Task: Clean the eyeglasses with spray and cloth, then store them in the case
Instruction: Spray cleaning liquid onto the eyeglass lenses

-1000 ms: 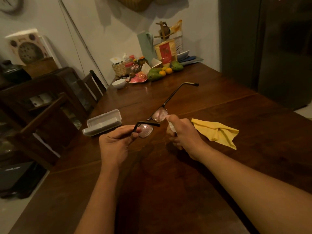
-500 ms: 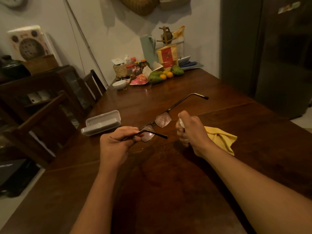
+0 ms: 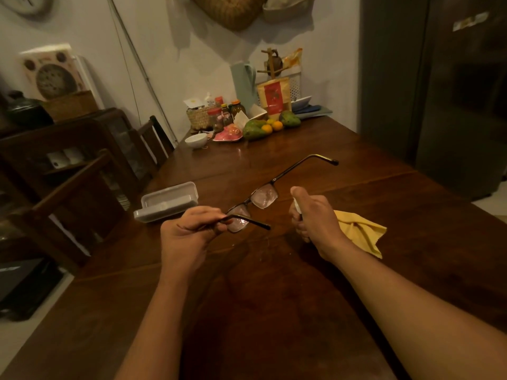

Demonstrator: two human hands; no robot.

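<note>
My left hand [image 3: 189, 237] pinches the near temple of the dark-framed eyeglasses [image 3: 264, 197], holding them above the wooden table [image 3: 274, 297] with both temples unfolded. The lenses look misted with droplets. My right hand [image 3: 315, 218] grips a small white spray bottle [image 3: 296, 206], mostly hidden in the fist, its top aimed at the far lens. A yellow cloth [image 3: 362, 233] lies crumpled on the table just right of that hand. A grey glasses case [image 3: 167, 205] lies open to the left.
Fruit [image 3: 263, 127], jars, a white bowl [image 3: 196, 139] and a basket crowd the table's far end by the wall. Wooden chairs [image 3: 82, 193] and a cabinet stand along the left edge. A dark fridge [image 3: 439, 91] rises at the right.
The glasses and both hands sit a little lower and nearer me in the view. My right hand with the bottle has shifted right, partly covering the cloth.
</note>
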